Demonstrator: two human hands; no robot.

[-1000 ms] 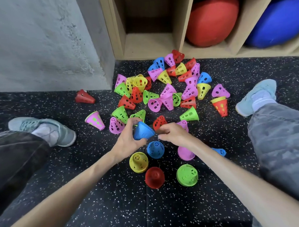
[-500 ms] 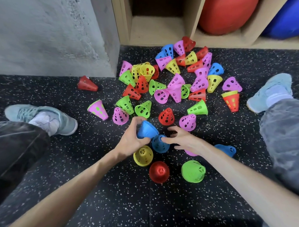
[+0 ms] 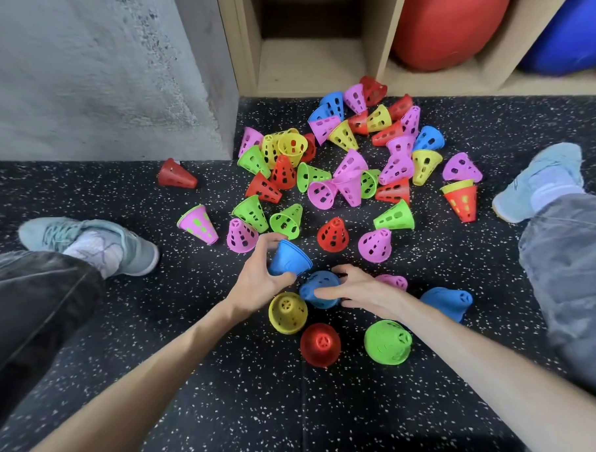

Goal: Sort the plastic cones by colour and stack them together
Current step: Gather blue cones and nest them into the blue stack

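So the left hand has its fingers wrapped round a blue cone, tilted just above the upright blue cone on the floor — probably lining it up to drop on top. Right hand curls its fingers round that lower one, I'd guess to steady it. Yellow cone, red cone and green cone stand close by as colour starters. Most of the pile is unsorted. The shelf behind holds only a red ball and a blue ball.
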